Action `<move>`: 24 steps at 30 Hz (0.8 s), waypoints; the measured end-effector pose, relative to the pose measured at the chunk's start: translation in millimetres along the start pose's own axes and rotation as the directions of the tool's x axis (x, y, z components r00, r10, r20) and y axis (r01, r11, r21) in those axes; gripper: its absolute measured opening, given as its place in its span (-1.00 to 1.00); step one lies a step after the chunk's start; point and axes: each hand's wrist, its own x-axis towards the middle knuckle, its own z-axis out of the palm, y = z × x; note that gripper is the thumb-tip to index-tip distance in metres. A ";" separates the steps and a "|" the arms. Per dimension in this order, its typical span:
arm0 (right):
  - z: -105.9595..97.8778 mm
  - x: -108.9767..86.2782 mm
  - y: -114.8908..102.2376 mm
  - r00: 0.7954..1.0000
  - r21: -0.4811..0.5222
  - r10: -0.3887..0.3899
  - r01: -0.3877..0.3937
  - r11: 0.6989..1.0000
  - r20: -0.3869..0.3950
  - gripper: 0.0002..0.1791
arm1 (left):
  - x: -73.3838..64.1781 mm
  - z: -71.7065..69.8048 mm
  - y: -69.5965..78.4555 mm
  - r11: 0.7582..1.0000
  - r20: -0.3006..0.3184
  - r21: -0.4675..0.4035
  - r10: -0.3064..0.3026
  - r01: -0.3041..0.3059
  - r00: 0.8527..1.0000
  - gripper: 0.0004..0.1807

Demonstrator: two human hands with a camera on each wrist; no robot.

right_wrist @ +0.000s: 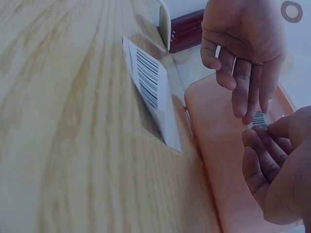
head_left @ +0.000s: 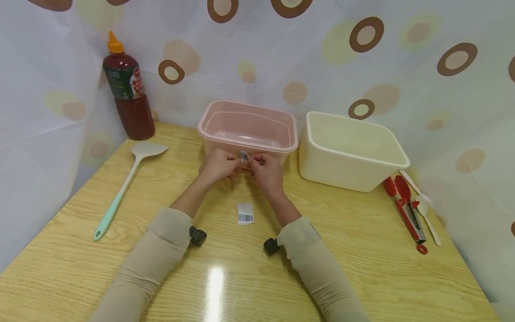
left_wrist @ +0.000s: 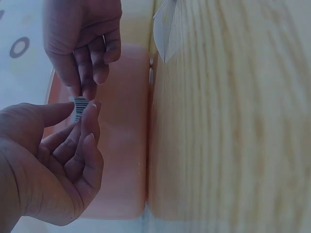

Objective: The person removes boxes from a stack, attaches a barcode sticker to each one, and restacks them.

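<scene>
In front of the pink bin (head_left: 249,123), both hands meet at a small barcode sticker (head_left: 244,156). My left hand (head_left: 219,164) pinches one end between thumb and index finger. The opposite end is pinched by my right hand (head_left: 267,172). In the left wrist view the sticker's black bars (left_wrist: 81,108) show between the fingertips, close to the bin's front wall (left_wrist: 124,141). A second paper label (head_left: 245,213) with a barcode lies on the table between the forearms; the right wrist view shows this label (right_wrist: 150,85) creased, with one part lifted off the wood.
A cream bin (head_left: 342,167) stands right of the pink one. At the far right lie red-tipped tongs (head_left: 406,212), a small spoon (head_left: 428,219) and a fork (head_left: 414,185). On the left are a spatula (head_left: 126,188) and a red sauce bottle (head_left: 128,96). A patterned curtain (head_left: 249,49) hangs behind.
</scene>
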 end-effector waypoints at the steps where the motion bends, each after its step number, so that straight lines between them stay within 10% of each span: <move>1: -0.3 0.3 -0.1 1.000 0.001 -0.001 0.001 1.000 0.001 -0.81 | 0.3 0.2 -0.1 1.000 0.001 0.000 0.000 0.000 1.000 -0.65; 24: -1.6 1.3 -3.0 0.986 -0.287 -0.168 0.154 0.946 -0.024 -0.83 | -1.5 3.0 1.1 0.999 0.053 -0.033 0.005 -0.003 0.999 -0.64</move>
